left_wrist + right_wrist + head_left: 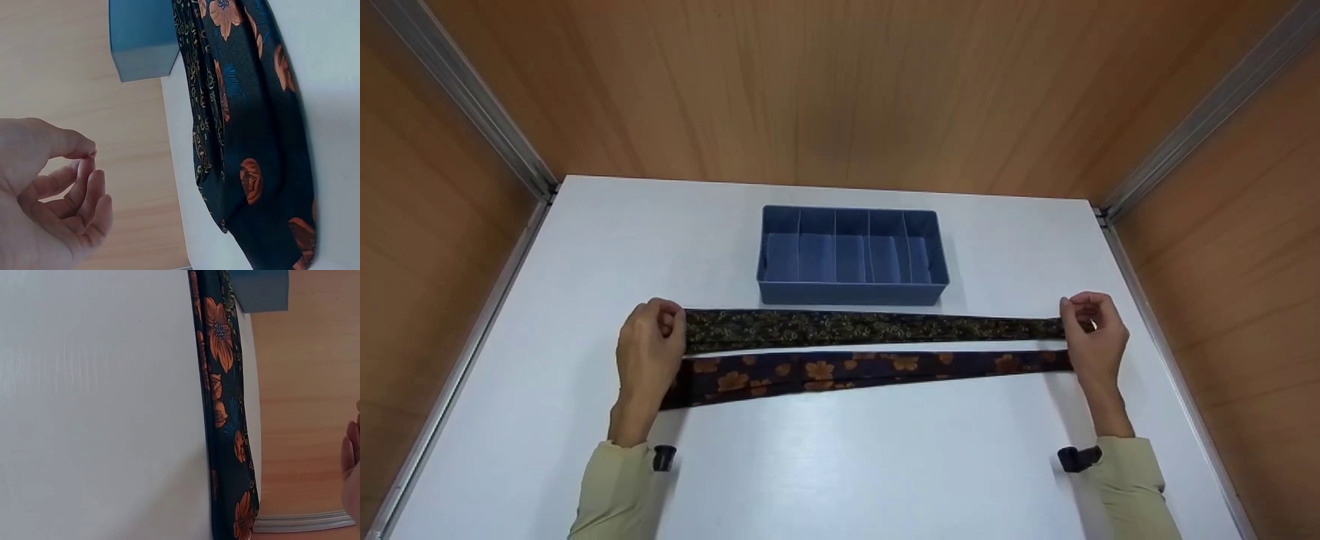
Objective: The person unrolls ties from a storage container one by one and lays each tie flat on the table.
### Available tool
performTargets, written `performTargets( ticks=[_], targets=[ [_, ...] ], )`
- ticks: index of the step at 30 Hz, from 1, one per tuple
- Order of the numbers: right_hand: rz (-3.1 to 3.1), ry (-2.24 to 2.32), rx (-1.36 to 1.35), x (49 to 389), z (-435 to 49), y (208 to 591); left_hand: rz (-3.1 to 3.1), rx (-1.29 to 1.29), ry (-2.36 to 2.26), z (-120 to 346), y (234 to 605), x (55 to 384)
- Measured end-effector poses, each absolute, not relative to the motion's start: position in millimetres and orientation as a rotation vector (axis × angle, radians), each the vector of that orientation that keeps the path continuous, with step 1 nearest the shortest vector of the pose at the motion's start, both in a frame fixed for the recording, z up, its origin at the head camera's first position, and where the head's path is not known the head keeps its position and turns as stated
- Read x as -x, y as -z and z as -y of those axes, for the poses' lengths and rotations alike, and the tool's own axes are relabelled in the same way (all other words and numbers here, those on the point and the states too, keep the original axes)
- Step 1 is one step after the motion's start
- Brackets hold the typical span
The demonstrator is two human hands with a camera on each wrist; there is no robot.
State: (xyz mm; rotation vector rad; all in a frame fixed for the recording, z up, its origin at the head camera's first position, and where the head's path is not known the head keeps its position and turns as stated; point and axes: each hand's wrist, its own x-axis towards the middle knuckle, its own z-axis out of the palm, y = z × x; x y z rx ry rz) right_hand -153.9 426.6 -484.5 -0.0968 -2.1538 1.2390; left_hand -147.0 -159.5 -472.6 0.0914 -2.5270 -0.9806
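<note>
Two dark neckties lie side by side across the white table. The far one, a black necktie [840, 327], has a fine gold pattern. Nearer lies a navy necktie [810, 373] with orange flowers. My left hand [649, 337] hovers over their wide left ends; in the left wrist view its fingers curl loosely, thumb meeting fingertips, apart from the cloth and with nothing visible between. Over the narrow right ends is my right hand [1095, 337], thumb and index bent into a ring. Only part of that hand [351, 478] shows in the right wrist view, away from the ties.
A blue box [851, 292] with several compartments stands just behind the ties. Wooden panels [847, 90] with metal corner rails enclose the white table [840, 465] at the back and sides. Black wrist devices show at both sleeves.
</note>
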Motion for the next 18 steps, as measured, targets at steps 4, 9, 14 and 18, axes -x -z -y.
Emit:
performTargets(
  ticks=[4, 9, 14, 18],
  targets=[
    [2.206, -1.141, 0.054, 160, -433, 497, 2.52, -0.081, 0.928, 158, 475, 149],
    [2.249, -1.009, -0.044, 166, -432, 500, 2.5, -0.052, 0.873, 158, 479, 152],
    [2.312, -0.873, -0.158, 171, -428, 502, 2.48, -0.005, 0.815, 159, 483, 156],
    [2.342, -0.793, -0.235, 173, -425, 505, 2.481, 0.01, 0.75, 159, 488, 157]
  ],
)
